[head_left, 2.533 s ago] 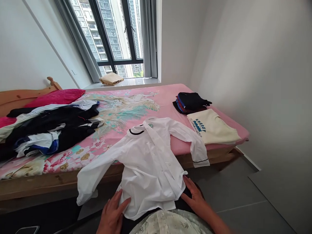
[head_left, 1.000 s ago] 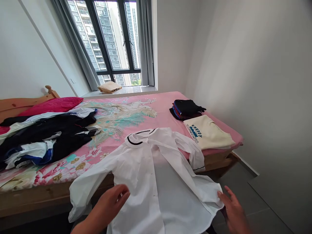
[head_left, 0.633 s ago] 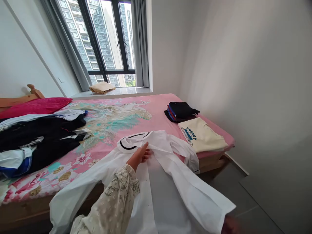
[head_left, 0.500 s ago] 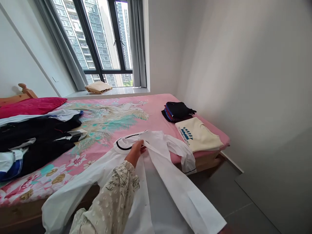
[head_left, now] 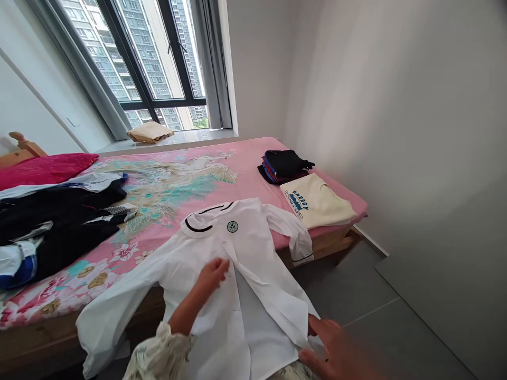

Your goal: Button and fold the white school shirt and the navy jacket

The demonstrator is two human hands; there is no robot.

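Observation:
A white long-sleeved shirt [head_left: 206,306] with black collar trim and a round dark badge lies with its collar and shoulders on the bed, while its lower front hangs toward me. Its front is unfastened, showing the inside. My left hand [head_left: 214,274] is closed at the edge of the front opening, fingers curled against the fabric below the badge. Its fingertips are partly hidden. At the lower right, my right hand [head_left: 332,343], a little blurred, has the loose front panel's outer edge between thumb and fingers.
On the pink flowered bed [head_left: 245,158], a folded cream T-shirt [head_left: 320,200] and a dark folded clothes pile [head_left: 285,163] sit at right. Loose black and white clothes [head_left: 63,211] lie left, near a red pillow [head_left: 51,169]. A beige folded item [head_left: 150,132] rests on the windowsill.
My left hand has moved down from the collar to the middle of the shirt front. The raised panel has dropped flatter, uncovering the badge. My right hand has come into view.

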